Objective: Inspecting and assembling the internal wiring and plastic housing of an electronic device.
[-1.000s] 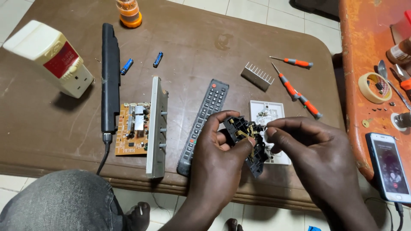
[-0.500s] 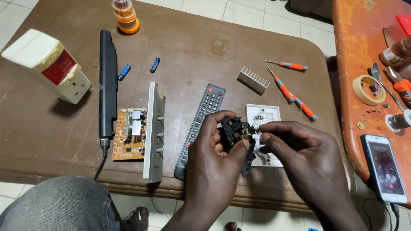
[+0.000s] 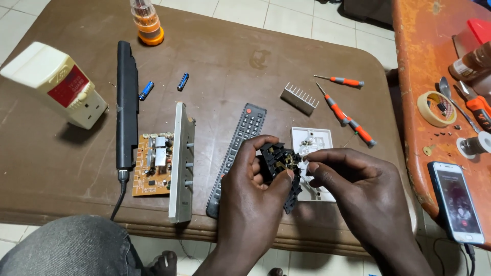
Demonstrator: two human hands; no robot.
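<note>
Spreading across the view, a worn brown worktop (image 3: 215, 61) stands on pale floor tiles, with an orange worktop (image 3: 424, 56) at the right edge. From the left lie one cream voltage protector (image 3: 53, 84), one black bar (image 3: 127, 105), two blue batteries (image 3: 163, 86), one circuit board (image 3: 153, 164) on its grey panel, one remote control (image 3: 240, 140), one finned heat sink (image 3: 299, 98) and three orange-handled screwdrivers (image 3: 348, 115). The left hand (image 3: 253, 194) has its grip closed on a black socket insert (image 3: 280, 166), held just above the near edge, over a white faceplate (image 3: 312, 153). The right hand (image 3: 358, 189) pinches its top. One phone (image 3: 456, 202) lies far right.
</note>
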